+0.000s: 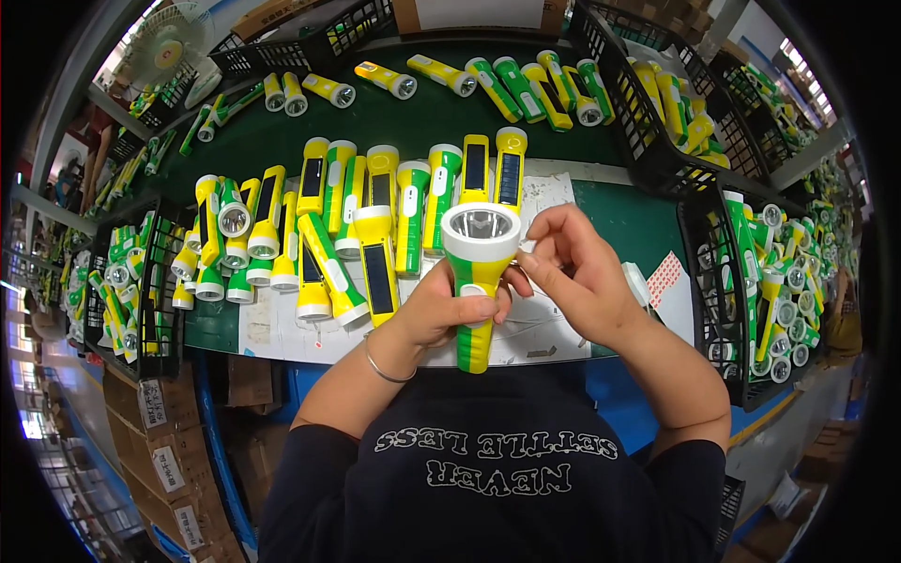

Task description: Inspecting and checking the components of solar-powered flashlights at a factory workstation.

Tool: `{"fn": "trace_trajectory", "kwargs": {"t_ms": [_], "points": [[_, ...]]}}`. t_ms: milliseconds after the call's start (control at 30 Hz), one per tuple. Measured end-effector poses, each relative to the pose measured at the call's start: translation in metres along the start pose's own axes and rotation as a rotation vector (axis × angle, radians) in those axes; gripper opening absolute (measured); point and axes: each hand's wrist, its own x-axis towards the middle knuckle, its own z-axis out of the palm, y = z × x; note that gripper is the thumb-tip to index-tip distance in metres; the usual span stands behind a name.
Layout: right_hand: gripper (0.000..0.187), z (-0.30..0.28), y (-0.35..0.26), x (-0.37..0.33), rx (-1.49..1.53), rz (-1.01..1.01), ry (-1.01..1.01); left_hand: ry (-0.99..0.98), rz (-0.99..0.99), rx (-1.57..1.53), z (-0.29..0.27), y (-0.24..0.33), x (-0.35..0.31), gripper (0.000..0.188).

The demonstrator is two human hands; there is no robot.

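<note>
A yellow and green flashlight (475, 267) with a white-rimmed lens is upright in front of my chest, lens end up. My left hand (435, 307) is wrapped round its body, thumb across the front. Beside the lens end, my right hand (584, 281) has thumb and index finger pinched together; a small whitish bit shows at the fingertips, too small to name. Just beyond my hands, several more flashlights (410, 218) stand and lean in rows, some with dark panels on their sides. A red-and-white sticker sheet (665, 279) lies right of my right hand.
Black crates full of flashlights stand at the left (141, 291), the right (741, 300) and the far right (676, 113). More flashlights (526, 89) lie on the green belt (338, 117) behind the white work surface (272, 328). A fan (169, 52) is at the far left.
</note>
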Motion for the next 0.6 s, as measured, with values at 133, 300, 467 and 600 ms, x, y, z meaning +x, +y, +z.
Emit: {"fn": "trace_trajectory", "kwargs": {"t_ms": [133,300,467,600], "points": [[0.032,-0.003,0.0,0.004,-0.386,-0.43,0.121,0.056,0.097,-0.202,-0.007,-0.009,0.001,0.049],[0.013,-0.015,0.016,0.008,-0.858,-0.711,0.094,0.089,0.086,-0.138,-0.008,0.0,0.0,0.049],[0.035,-0.018,-0.001,0.013,0.331,0.562,-0.259,-0.02,0.048,0.088,-0.009,0.005,-0.003,0.052],[0.03,-0.011,0.012,0.01,0.218,0.321,-0.152,0.039,0.068,-0.12,-0.009,-0.002,-0.002,0.046]]}}
